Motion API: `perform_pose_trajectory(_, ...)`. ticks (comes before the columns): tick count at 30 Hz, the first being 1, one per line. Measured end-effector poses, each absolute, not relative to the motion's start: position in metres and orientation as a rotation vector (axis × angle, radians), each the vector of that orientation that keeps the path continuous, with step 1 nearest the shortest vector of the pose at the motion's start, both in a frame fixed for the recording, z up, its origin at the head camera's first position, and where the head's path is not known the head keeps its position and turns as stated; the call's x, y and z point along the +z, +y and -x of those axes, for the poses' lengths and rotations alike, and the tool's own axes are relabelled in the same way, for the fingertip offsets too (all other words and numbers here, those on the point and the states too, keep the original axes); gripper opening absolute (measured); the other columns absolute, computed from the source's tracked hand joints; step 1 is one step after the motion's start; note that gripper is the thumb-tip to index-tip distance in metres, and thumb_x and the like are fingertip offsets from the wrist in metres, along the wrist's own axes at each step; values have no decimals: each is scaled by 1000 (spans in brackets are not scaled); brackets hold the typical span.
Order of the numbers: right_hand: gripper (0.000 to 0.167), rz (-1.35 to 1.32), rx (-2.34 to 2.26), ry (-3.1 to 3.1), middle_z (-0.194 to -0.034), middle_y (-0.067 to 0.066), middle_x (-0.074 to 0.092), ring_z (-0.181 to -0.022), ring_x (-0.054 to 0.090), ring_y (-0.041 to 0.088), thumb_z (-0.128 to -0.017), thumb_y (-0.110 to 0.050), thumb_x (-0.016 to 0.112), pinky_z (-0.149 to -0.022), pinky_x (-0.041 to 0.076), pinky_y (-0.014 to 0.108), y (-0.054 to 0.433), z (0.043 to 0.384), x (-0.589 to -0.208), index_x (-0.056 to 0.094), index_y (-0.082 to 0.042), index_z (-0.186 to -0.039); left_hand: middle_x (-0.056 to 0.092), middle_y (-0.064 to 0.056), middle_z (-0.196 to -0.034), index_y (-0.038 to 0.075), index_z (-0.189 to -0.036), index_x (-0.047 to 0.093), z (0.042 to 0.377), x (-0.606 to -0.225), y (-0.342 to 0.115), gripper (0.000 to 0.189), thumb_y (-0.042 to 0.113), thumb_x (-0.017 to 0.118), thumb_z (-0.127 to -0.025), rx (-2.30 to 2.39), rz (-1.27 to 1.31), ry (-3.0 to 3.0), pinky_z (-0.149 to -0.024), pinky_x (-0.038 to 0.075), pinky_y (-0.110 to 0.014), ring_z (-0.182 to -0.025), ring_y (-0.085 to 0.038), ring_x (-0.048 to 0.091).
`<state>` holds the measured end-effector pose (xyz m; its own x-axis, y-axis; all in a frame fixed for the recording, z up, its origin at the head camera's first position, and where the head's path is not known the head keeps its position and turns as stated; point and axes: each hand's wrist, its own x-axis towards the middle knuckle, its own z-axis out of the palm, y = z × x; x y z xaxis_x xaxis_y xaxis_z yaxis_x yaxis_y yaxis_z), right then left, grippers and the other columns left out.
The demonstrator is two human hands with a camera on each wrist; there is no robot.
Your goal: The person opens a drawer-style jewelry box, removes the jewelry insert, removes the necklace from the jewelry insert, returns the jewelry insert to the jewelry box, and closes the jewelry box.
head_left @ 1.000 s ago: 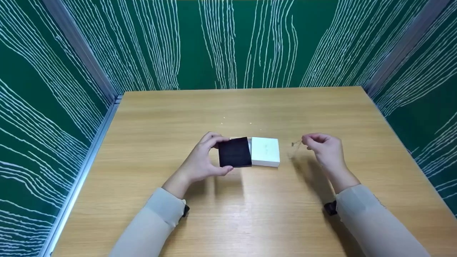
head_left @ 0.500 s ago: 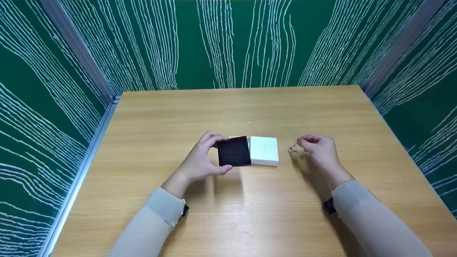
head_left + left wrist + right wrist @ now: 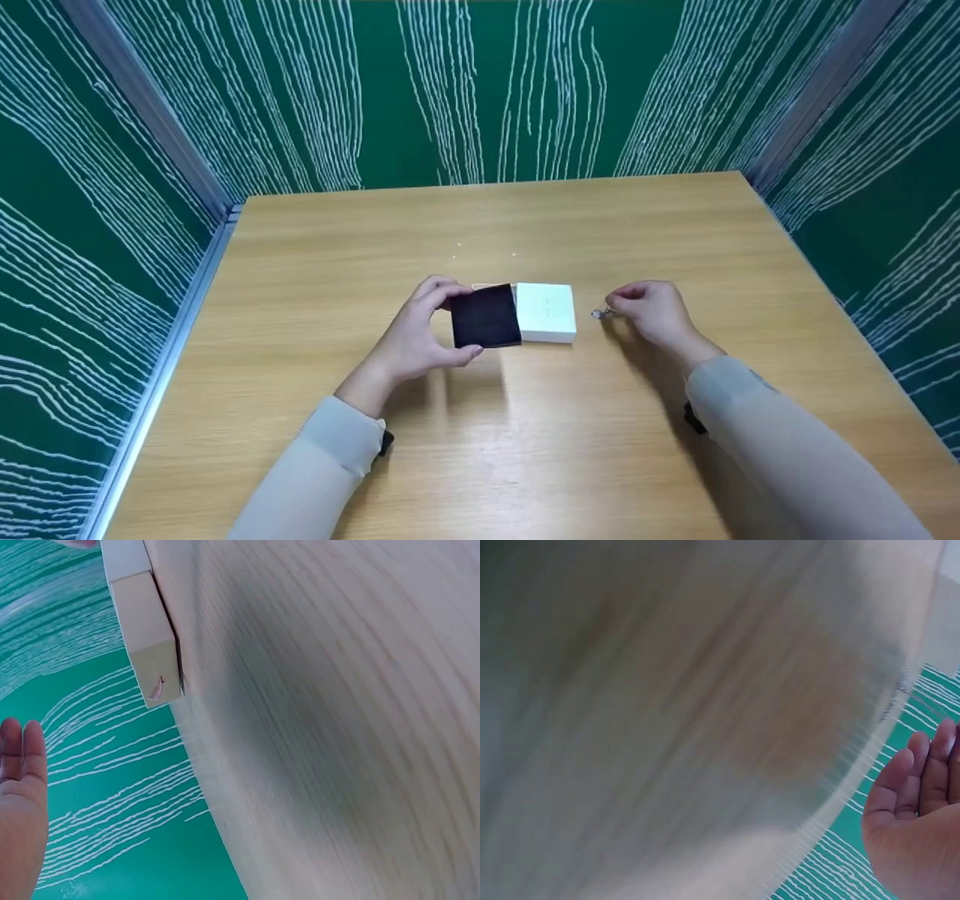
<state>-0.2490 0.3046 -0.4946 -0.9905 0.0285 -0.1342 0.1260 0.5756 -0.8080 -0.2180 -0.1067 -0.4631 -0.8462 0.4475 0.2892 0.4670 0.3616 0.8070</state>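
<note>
My left hand (image 3: 416, 330) spans the black square (image 3: 486, 316), thumb and fingers at opposite edges; the white box (image 3: 546, 311) lies between my hands. Apart from it, my right hand (image 3: 652, 311) pinches the thin chain (image 3: 599, 313), fingertips turned inward. I judge this a bringing-together step, calling for a light right pinch and steady left grip.

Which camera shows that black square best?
The head view: the black square faces the camera there, held by the left hand. The left wrist view shows pale box sides and a dark edge, possibly part of it; the right wrist view doesn't show it.
</note>
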Motion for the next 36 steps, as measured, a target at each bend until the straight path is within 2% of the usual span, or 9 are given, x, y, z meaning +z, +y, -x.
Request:
perform_pose_trajectory(4, 35, -134, -1325, 2678, -137, 22, 79, -131, 72, 37, -111, -27, 72, -104, 57, 32, 305, 256, -497, 80, -1, -133, 59, -3, -149, 9, -149, 67, 219, -463, -108, 81, 28, 102, -79, -1537, 847, -2573, -124, 52, -47, -134, -23, 63)
perform_pose_trajectory(12, 32, -94, -1240, 2708, -135, 22, 80, -125, 72, 33, -110, -26, 73, -91, 52, 24, 307, 261, -496, 83, -2, -128, 60, -4, -148, 9, -148, 68, 224, -463, -112, 78, 27, 102, -80, -1538, 802, -2565, -124, 52, -48, -133, -24, 63)
perform_pose_trajectory(16, 29, -67, -1205, 2734, -124, 21, 83, -98, 73, 22, -108, -23, 76, -79, 53, 21, 306, 261, -495, 84, 0, -124, 60, -7, -148, 8, -148, 68, 226, -466, -113, 78, 28, 101, -80, -1532, 792, -2567, -123, 52, -49, -132, -26, 64)
perform_pose_trajectory(19, 27, -60, -1196, 2727, -108, 16, 83, -74, 65, 12, -108, -19, 76, -66, 52, 22, 305, 261, -496, 84, 1, -124, 60, -7, -149, 9, -148, 68, 228, -468, -113, 79, 28, 102, -80, -1531, 769, -2578, -123, 52, -49, -132, -27, 63)
perform_pose_trajectory(22, 27, -48, -1186, 2724, -108, 17, 81, -67, 62, 9, -108, -17, 76, -63, 52, 22, 304, 261, -496, 83, 2, -125, 60, -6, -150, 10, -149, 68, 229, -469, -113, 79, 28, 102, -80, -1523, 741, -2594, -123, 51, -49, -132, -27, 63)
perform_pose_trajectory(26, 32, -2, -1153, 2725, -124, 23, 80, -79, 70, 17, -108, -21, 77, -72, 56, 23, 305, 258, -497, 81, 2, -130, 60, -5, -151, 11, -149, 68, 229, -469, -112, 78, 27, 102, -80, -1516, 717, -2616, -123, 51, -50, -134, -27, 61)
perform_pose_trajectory(29, 40, 44, -1144, 2720, -133, 25, 78, -102, 76, 28, -109, -28, 77, -85, 59, 29, 305, 254, -497, 78, 2, -135, 60, -4, -152, 12, -149, 67, 230, -469, -113, 78, 29, 101, -81, -1510, 705, -2638, -123, 50, -50, -136, -27, 60)
perform_pose_trajectory(32, 47, 74, -1172, 2726, -139, 26, 72, -122, 70, 36, -109, -35, 76, -100, 57, 38, 303, 251, -499, 76, 1, -139, 59, -4, -152, 12, -149, 67, 231, -470, -114, 78, 29, 101, -81, -1500, 689, -2661, -125, 50, -50, -138, -28, 60)
perform_pose_trajectory(36, 54, 138, -1236, 2743, -140, 23, 66, -128, 64, 38, -107, -38, 78, -109, 53, 49, 295, 249, -501, 72, 0, -144, 59, -4, -151, 12, -149, 66, 233, -472, -115, 78, 27, 102, -81, -1482, 668, -2681, -126, 50, -50, -139, -29, 61)
